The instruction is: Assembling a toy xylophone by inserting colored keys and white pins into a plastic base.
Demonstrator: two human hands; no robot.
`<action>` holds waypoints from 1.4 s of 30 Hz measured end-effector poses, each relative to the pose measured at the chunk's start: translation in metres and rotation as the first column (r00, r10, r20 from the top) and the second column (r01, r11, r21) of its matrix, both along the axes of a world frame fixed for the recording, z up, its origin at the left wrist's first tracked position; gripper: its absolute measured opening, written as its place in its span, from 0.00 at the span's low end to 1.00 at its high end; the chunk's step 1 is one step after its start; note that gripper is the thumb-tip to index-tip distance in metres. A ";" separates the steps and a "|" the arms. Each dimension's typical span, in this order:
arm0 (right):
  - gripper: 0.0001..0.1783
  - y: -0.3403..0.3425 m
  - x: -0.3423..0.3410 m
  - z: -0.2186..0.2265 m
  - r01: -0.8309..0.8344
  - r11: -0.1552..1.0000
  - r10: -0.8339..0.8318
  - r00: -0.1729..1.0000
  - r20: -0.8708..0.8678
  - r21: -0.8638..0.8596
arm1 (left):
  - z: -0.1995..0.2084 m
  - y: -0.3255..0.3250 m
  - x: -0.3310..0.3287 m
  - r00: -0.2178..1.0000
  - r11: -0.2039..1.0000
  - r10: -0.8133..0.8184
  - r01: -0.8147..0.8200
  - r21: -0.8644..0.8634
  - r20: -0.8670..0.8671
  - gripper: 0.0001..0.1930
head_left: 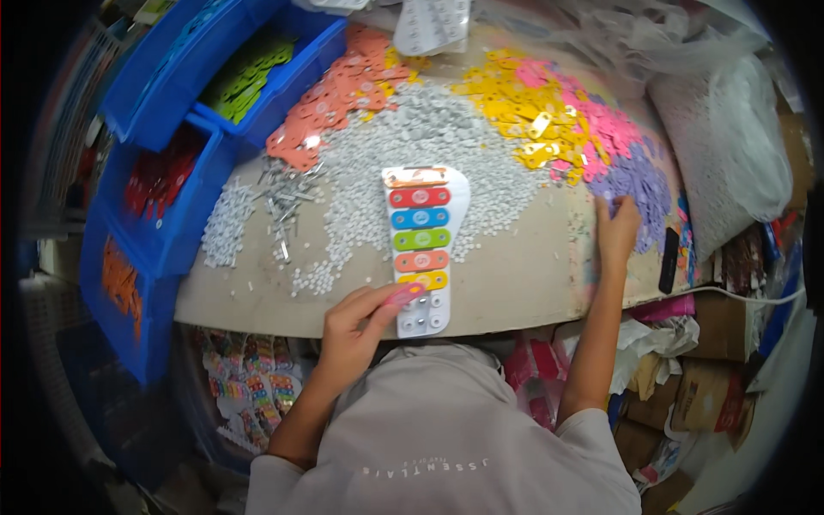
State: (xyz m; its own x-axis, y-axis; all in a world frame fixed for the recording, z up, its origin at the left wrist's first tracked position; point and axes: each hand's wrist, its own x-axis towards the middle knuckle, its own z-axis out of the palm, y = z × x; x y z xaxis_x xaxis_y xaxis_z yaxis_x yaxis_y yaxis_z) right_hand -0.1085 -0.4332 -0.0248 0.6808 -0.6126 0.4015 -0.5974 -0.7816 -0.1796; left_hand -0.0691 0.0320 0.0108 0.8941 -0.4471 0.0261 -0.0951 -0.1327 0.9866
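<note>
A white toy xylophone base lies on the table in front of me. Across it run coloured bars: an orange one on top, then red, blue, green, coral and yellow. Bare white pegs show at its near end. My left hand pinches a pink bar over that near end, just below the yellow bar. Off to the right, my right hand is at the edge of a heap of purple bars, its fingers curled together; whatever lies between the fingertips is hidden.
White caps spread behind the base, with metal pins to the left. Coral, yellow and pink bars lie heaped farther back. Blue bins line the left; a clear bag and a black object are right.
</note>
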 end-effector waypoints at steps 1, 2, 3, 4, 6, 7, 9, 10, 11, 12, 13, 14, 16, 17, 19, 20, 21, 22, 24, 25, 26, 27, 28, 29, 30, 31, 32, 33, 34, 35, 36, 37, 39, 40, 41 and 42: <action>0.20 -0.006 -0.002 -0.007 0.025 0.999 -0.026 1.000 -0.016 -0.039 | 0.000 -0.003 -0.002 1.000 1.000 0.018 -0.018 0.020 -0.008 0.11; 0.20 -0.015 -0.004 -0.009 0.005 1.000 -0.005 1.000 -0.024 -0.020 | 0.001 -0.005 -0.005 0.997 0.999 0.050 -0.050 0.005 -0.056 0.11; 0.19 -0.028 -0.009 -0.008 0.008 0.993 -0.006 1.000 -0.016 0.116 | 0.003 -0.007 -0.006 0.992 0.997 0.075 -0.077 -0.012 -0.104 0.11; 0.17 -0.039 -0.011 -0.010 0.009 0.968 -0.007 1.000 -0.008 0.250 | 0.003 -0.008 -0.006 0.985 0.995 0.095 -0.094 0.014 -0.145 0.09; 0.16 -0.052 -0.017 -0.015 -0.042 0.960 0.037 0.999 0.023 0.277 | 0.001 -0.006 -0.002 0.986 0.994 0.105 -0.101 0.040 -0.132 0.07; 0.15 -0.057 -0.020 -0.015 -0.077 0.954 0.063 0.996 0.057 0.290 | -0.001 -0.006 -0.001 0.988 0.995 0.096 -0.090 0.052 -0.117 0.06; 0.14 -0.064 -0.026 -0.017 -0.054 0.910 0.035 0.998 0.054 0.411 | -0.004 -0.008 -0.001 0.983 0.991 0.129 -0.124 0.049 -0.127 0.04; 0.12 -0.061 -0.028 -0.016 -0.061 0.937 0.058 0.998 0.022 0.343 | -0.005 -0.007 -0.001 0.987 0.992 0.116 -0.109 0.062 -0.109 0.04; 0.11 -0.058 -0.031 -0.014 -0.069 0.960 0.075 0.997 -0.012 0.271 | -0.006 -0.007 -0.002 0.991 0.993 0.099 -0.092 0.075 -0.091 0.04; 0.11 -0.055 -0.035 -0.014 -0.071 0.960 0.078 0.997 -0.014 0.271 | -0.007 -0.009 -0.003 0.990 0.993 0.102 -0.095 0.075 -0.094 0.04; 0.10 -0.037 -0.035 -0.009 -0.083 0.970 0.058 0.992 0.112 0.227 | -0.008 -0.013 -0.005 0.988 0.993 0.107 -0.100 0.062 -0.110 0.04; 0.09 -0.016 -0.033 -0.001 -0.085 0.980 0.041 0.971 0.236 0.181 | -0.008 -0.017 -0.008 0.986 0.993 0.109 -0.103 0.049 -0.126 0.04; 0.09 0.042 -0.021 0.031 -0.141 0.955 0.062 0.955 0.290 0.259 | -0.004 -0.022 -0.010 0.988 0.989 0.128 -0.120 0.090 -0.085 0.04; 0.08 0.071 -0.017 0.047 -0.189 0.926 0.069 0.935 0.348 0.326 | -0.002 -0.023 -0.010 0.990 0.984 0.133 -0.127 0.123 -0.042 0.05; 0.09 0.112 -0.019 0.062 -0.295 0.811 0.112 0.926 0.361 0.506 | -0.010 -0.024 -0.012 0.991 0.979 0.117 -0.126 0.158 0.064 0.05; 0.09 0.131 -0.021 0.066 -0.390 0.646 0.156 0.909 0.387 0.656 | -0.013 -0.025 -0.012 0.980 0.972 0.104 -0.136 0.192 0.171 0.05; 0.09 0.151 -0.021 0.071 -0.421 0.558 0.180 0.902 0.392 0.715 | -0.012 -0.026 -0.012 0.981 0.973 0.098 -0.130 0.192 0.168 0.05; 0.10 0.168 -0.022 0.073 -0.448 0.463 0.204 0.894 0.400 0.765 | -0.010 -0.027 -0.011 0.962 0.964 0.093 -0.151 0.220 0.255 0.05; 0.09 0.190 -0.033 0.072 -0.453 0.301 0.281 0.883 0.376 0.839 | -0.010 -0.028 -0.008 0.937 0.954 0.081 -0.172 0.246 0.341 0.05; 0.09 0.201 -0.036 0.075 -0.455 0.296 0.283 0.882 0.378 0.840 | -0.013 -0.027 -0.007 0.917 0.953 0.080 -0.185 0.240 0.390 0.06; 0.08 0.212 -0.040 0.082 -0.397 0.199 0.324 0.889 0.323 0.896 | -0.014 -0.027 -0.007 0.896 0.953 0.076 -0.195 0.232 0.438 0.07; 0.07 0.222 -0.043 0.086 -0.328 0.102 0.369 0.889 0.271 0.939 | -0.015 -0.026 -0.009 0.896 0.952 0.078 -0.197 0.234 0.438 0.07; 0.06 0.230 -0.047 0.085 -0.310 0.076 0.409 0.876 0.254 0.948 | -0.016 -0.025 -0.011 0.910 0.941 0.104 -0.220 0.255 0.402 0.10; 0.06 0.237 -0.048 0.085 -0.290 0.052 0.449 0.861 0.237 0.956 | -0.016 -0.025 -0.012 0.921 0.930 0.131 -0.242 0.278 0.366 0.14; 0.05 0.244 -0.045 0.090 -0.271 0.083 0.513 0.837 0.192 0.959 | -0.018 -0.024 -0.013 0.921 0.929 0.131 -0.243 0.278 0.366 0.14; 0.05 0.251 -0.044 0.090 -0.272 0.082 0.515 0.835 0.193 0.959 | -0.021 -0.023 -0.013 0.933 0.937 0.143 -0.234 0.258 0.329 0.16; 0.06 0.257 -0.043 0.088 -0.275 0.106 0.550 0.817 0.174 0.956 | -0.024 -0.023 -0.014 0.944 0.945 0.153 -0.226 0.237 0.291 0.19; 0.06 0.262 -0.042 0.086 -0.279 0.131 0.584 0.797 0.153 0.951 | -0.028 -0.022 -0.016 0.944 0.945 0.154 -0.227 0.237 0.291 0.19; 0.07 0.266 -0.041 0.084 -0.283 0.173 0.611 0.782 0.123 0.943 | -0.032 -0.020 -0.020 0.964 0.959 0.220 -0.241 0.146 0.147 0.19; 0.07 0.268 -0.041 0.080 -0.284 0.173 0.611 0.782 0.123 0.943 | -0.035 -0.018 -0.023 0.964 0.962 0.267 -0.266 0.057 -0.007 0.20; 0.07 0.270 -0.041 0.075 -0.310 0.202 0.621 0.774 0.123 0.929 | -0.036 -0.015 -0.024 0.964 0.962 0.266 -0.266 0.056 -0.006 0.20; 0.07 0.271 -0.040 0.071 -0.336 0.229 0.632 0.765 0.123 0.914 | -0.037 -0.009 -0.024 0.971 0.968 0.218 -0.228 0.106 0.102 0.22; 0.08 0.271 -0.038 0.071 -0.303 0.243 0.620 0.779 0.093 0.921 | -0.035 -0.006 -0.023 0.965 0.967 0.163 -0.197 0.161 0.206 0.25; 0.08 0.271 -0.037 0.071 -0.270 0.256 0.608 0.791 0.063 0.928 | -0.029 -0.005 -0.022 0.955 0.960 0.122 -0.183 0.211 0.272 0.28; 0.08 0.271 -0.035 0.072 -0.273 0.251 0.612 0.788 0.066 0.929 | -0.026 -0.005 -0.021 0.940 0.950 0.078 -0.172 0.262 0.334 0.30; 0.09 0.271 -0.034 0.072 -0.272 0.290 0.618 0.785 0.037 0.917 | -0.025 -0.005 -0.021 0.938 0.948 0.083 -0.178 0.265 0.336 0.30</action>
State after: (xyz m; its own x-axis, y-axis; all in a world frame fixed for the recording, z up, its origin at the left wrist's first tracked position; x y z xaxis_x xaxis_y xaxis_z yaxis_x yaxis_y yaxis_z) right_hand -0.1423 -0.1625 0.0476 0.9246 -0.0501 -0.3776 -0.3562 -0.4650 -0.8105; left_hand -0.0896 0.0266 -0.0142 0.9110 -0.3578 0.2052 -0.3578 -0.4380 0.8247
